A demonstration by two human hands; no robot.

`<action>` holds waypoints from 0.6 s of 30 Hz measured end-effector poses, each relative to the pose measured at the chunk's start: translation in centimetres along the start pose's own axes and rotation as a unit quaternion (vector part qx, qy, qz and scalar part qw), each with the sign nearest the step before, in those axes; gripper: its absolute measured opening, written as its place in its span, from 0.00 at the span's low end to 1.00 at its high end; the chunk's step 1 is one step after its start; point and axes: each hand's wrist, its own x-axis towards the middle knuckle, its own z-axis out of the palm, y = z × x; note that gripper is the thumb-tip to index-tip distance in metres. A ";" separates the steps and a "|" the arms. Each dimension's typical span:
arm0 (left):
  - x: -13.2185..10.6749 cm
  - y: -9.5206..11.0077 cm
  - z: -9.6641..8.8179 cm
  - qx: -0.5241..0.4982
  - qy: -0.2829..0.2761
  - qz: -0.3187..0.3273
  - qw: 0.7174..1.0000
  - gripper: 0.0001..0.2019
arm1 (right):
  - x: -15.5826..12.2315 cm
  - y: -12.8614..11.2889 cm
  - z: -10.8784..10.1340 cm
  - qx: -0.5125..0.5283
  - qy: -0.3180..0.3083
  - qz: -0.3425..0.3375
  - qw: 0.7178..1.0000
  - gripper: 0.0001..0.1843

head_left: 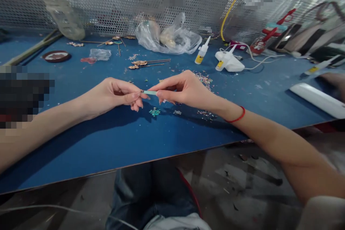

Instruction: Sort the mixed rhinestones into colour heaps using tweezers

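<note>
Between my two hands is a slim pale green stick (150, 92), with a small dark bit at its left end. My left hand (115, 95) pinches that left end between thumb and forefinger, its other fingers curled below. From the other side, my right hand (183, 88) grips the right end with thumb and fingertips. Just under the hands, a small heap of teal flakes (154, 111) lies on the blue table (113, 140). Beside it are a little pile of greyish flakes (177, 112) and scattered pinkish flakes (206, 115).
Gold hairpins (140, 64) lie behind my hands, with clear plastic bags (168, 37) farther back. White-tipped glue bottles (202, 52) stand near a white device (233, 61) with a cable. A round brown-rimmed dish (56, 56) sits left. Another person's hand (332, 81) shows at right.
</note>
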 end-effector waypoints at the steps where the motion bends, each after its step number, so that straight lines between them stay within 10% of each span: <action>1: 0.0 0.0 0.0 0.002 0.004 -0.003 1.000 0.20 | 0.0 0.1 0.0 -0.002 0.002 -0.001 1.000 0.14; 18: -0.3 0.5 0.8 0.066 0.046 0.050 0.996 0.12 | -0.7 -0.2 0.6 -0.121 0.005 -0.094 0.988 0.09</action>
